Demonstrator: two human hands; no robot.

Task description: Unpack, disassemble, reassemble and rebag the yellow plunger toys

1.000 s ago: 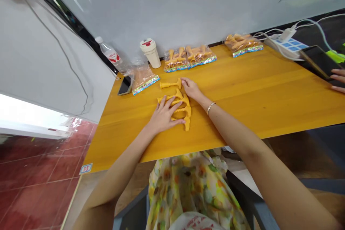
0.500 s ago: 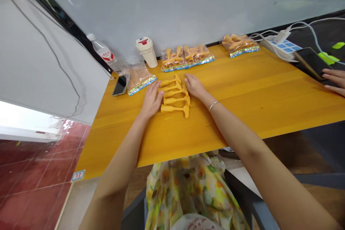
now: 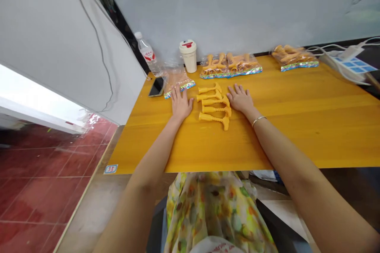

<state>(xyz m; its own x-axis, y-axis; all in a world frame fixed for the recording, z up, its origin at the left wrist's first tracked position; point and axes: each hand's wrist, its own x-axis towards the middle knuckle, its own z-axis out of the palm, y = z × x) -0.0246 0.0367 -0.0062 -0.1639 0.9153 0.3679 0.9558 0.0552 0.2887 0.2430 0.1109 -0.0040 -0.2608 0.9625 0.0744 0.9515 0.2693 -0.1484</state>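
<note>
Several yellow toy hammers (image 3: 216, 110) lie in a column on the wooden table, handles to the left and heads to the right. Left of them my left hand (image 3: 180, 104) rests flat with fingers spread, its fingertips at the lower edge of an opened clear plastic bag (image 3: 175, 77). To the right of the hammer heads, my right hand (image 3: 241, 98) lies palm down, fingers apart and holding nothing. A bracelet (image 3: 259, 121) circles my right wrist.
Along the back stand a water bottle (image 3: 147, 54) and a white lidded cup (image 3: 189, 56). Filled bags of hammers (image 3: 230, 65) lie beside them, with another bag (image 3: 293, 56) farther right. A phone (image 3: 156, 87) lies at left; a power strip (image 3: 352, 65) with cables sits at right.
My hands have moved apart from the hammers, and their fingers are more spread. The view has shifted left, and the other person's hand at the right is out of view.
</note>
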